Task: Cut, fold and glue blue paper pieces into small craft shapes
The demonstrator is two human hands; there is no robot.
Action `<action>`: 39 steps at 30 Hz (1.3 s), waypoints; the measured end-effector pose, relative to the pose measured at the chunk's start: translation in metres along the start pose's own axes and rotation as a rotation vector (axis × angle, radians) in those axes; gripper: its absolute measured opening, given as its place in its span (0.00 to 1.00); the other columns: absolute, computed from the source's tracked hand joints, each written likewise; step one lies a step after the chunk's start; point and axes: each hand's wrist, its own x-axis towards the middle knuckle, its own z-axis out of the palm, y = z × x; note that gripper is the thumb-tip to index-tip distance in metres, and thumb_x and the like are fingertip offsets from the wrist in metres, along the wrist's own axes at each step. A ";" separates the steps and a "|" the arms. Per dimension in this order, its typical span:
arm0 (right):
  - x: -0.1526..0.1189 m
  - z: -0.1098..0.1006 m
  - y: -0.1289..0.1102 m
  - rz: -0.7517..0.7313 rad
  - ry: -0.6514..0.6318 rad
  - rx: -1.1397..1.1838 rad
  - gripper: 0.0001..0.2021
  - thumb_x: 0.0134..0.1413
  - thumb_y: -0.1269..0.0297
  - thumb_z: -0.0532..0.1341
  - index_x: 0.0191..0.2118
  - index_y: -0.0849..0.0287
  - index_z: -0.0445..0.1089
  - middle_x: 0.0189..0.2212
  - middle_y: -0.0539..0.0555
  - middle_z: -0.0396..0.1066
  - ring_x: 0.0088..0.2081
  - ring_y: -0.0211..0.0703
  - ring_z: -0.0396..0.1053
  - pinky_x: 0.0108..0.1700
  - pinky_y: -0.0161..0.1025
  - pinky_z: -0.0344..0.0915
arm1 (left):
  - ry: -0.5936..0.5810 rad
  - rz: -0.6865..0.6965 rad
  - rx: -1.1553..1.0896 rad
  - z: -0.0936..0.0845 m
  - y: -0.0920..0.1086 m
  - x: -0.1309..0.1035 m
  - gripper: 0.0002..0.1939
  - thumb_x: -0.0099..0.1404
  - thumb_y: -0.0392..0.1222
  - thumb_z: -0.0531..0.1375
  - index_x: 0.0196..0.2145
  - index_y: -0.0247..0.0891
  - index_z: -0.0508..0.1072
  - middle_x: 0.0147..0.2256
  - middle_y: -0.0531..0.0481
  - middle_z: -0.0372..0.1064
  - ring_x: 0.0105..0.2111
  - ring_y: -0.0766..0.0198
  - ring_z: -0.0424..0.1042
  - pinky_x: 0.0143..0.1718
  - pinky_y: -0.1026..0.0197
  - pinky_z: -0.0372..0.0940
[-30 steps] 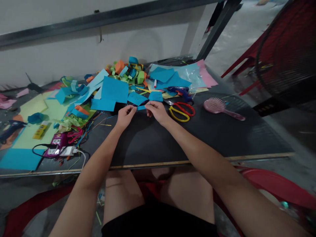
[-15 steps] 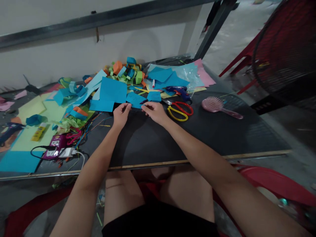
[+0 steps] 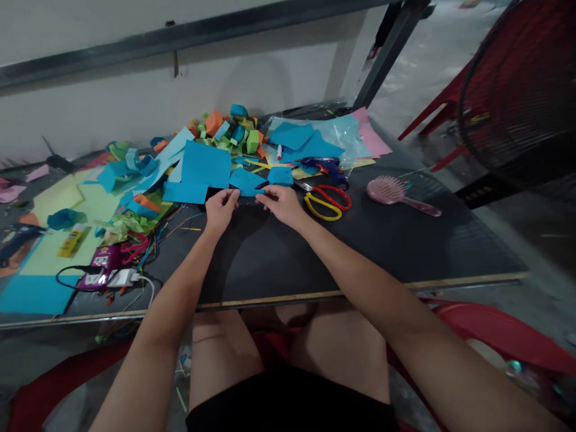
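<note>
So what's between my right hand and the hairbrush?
In the head view, scissors with red and yellow handles lie between your right hand and the hairbrush.

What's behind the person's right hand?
Behind the right hand lies a small blue paper; farther back, a white-and-red marker. Whatever the hand covers can't be seen.

Beyond the table's front edge [image 3: 270, 300], my left hand [image 3: 220, 209] and right hand [image 3: 282, 205] are bare and slim-fingered. My arms [image 3: 360, 273] are bare on both sides of that edge. Nearer me than it, my thighs [image 3: 220, 351] are uncovered up to plain black cloth [image 3: 288, 408]; shorts or shirt, I can't tell.
</note>
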 end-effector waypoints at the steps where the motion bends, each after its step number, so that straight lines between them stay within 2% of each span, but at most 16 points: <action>1: 0.000 0.000 -0.001 0.001 -0.015 -0.006 0.18 0.52 0.47 0.62 0.29 0.60 0.72 0.26 0.54 0.75 0.23 0.36 0.67 0.27 0.36 0.64 | 0.003 -0.001 0.001 0.000 -0.001 0.000 0.18 0.62 0.56 0.59 0.27 0.38 0.74 0.19 0.54 0.66 0.21 0.69 0.63 0.26 0.64 0.58; 6: -0.001 -0.001 -0.004 -0.002 -0.034 -0.059 0.19 0.54 0.48 0.61 0.26 0.60 0.74 0.22 0.53 0.73 0.22 0.37 0.67 0.27 0.36 0.63 | 0.008 -0.001 0.002 0.000 0.000 0.000 0.18 0.62 0.56 0.59 0.27 0.38 0.74 0.19 0.54 0.65 0.20 0.70 0.62 0.25 0.65 0.57; 12: -0.001 0.000 -0.001 0.018 -0.036 0.010 0.21 0.56 0.46 0.58 0.32 0.60 0.76 0.27 0.55 0.75 0.23 0.36 0.67 0.26 0.35 0.63 | 0.011 -0.001 0.001 0.000 0.007 -0.002 0.19 0.63 0.57 0.58 0.27 0.38 0.74 0.19 0.53 0.65 0.20 0.69 0.62 0.25 0.65 0.58; 15: -0.001 0.001 0.001 0.032 -0.014 0.023 0.20 0.54 0.46 0.60 0.31 0.60 0.75 0.27 0.54 0.75 0.23 0.36 0.66 0.25 0.35 0.62 | 0.010 0.012 -0.004 0.000 0.007 -0.002 0.19 0.63 0.57 0.58 0.26 0.38 0.73 0.18 0.53 0.65 0.20 0.70 0.62 0.24 0.65 0.58; 20: -0.001 0.001 -0.003 0.036 0.011 0.111 0.20 0.51 0.44 0.62 0.32 0.59 0.74 0.26 0.53 0.74 0.22 0.36 0.66 0.24 0.35 0.62 | 0.021 0.016 -0.085 0.001 0.006 -0.003 0.19 0.60 0.58 0.61 0.29 0.38 0.77 0.18 0.54 0.65 0.19 0.69 0.63 0.24 0.64 0.59; 27: -0.003 -0.001 -0.012 -0.024 0.060 0.124 0.22 0.50 0.43 0.61 0.29 0.60 0.75 0.25 0.53 0.73 0.24 0.37 0.66 0.26 0.35 0.62 | 0.086 0.054 -0.106 0.002 0.008 -0.003 0.17 0.56 0.56 0.65 0.31 0.37 0.80 0.27 0.49 0.75 0.24 0.66 0.70 0.30 0.62 0.67; 31: -0.002 -0.001 -0.007 -0.035 0.037 0.103 0.20 0.50 0.46 0.63 0.32 0.60 0.76 0.24 0.53 0.72 0.25 0.37 0.67 0.27 0.35 0.62 | 0.108 0.093 -0.073 0.001 0.004 -0.003 0.16 0.57 0.54 0.64 0.30 0.37 0.80 0.26 0.48 0.75 0.26 0.64 0.72 0.32 0.60 0.67; 35: -0.002 -0.001 -0.005 -0.015 0.039 0.113 0.21 0.49 0.44 0.63 0.33 0.60 0.76 0.27 0.54 0.74 0.25 0.38 0.68 0.25 0.35 0.62 | 0.117 0.107 -0.044 0.000 0.005 -0.004 0.17 0.57 0.55 0.64 0.28 0.38 0.80 0.27 0.48 0.76 0.27 0.62 0.73 0.32 0.59 0.68; 39: -0.002 -0.001 -0.005 -0.021 0.067 0.116 0.22 0.50 0.42 0.62 0.29 0.59 0.75 0.25 0.53 0.73 0.24 0.36 0.66 0.25 0.35 0.61 | 0.079 0.130 -0.032 0.001 0.009 -0.006 0.16 0.59 0.55 0.63 0.26 0.38 0.79 0.27 0.48 0.76 0.27 0.63 0.73 0.32 0.60 0.68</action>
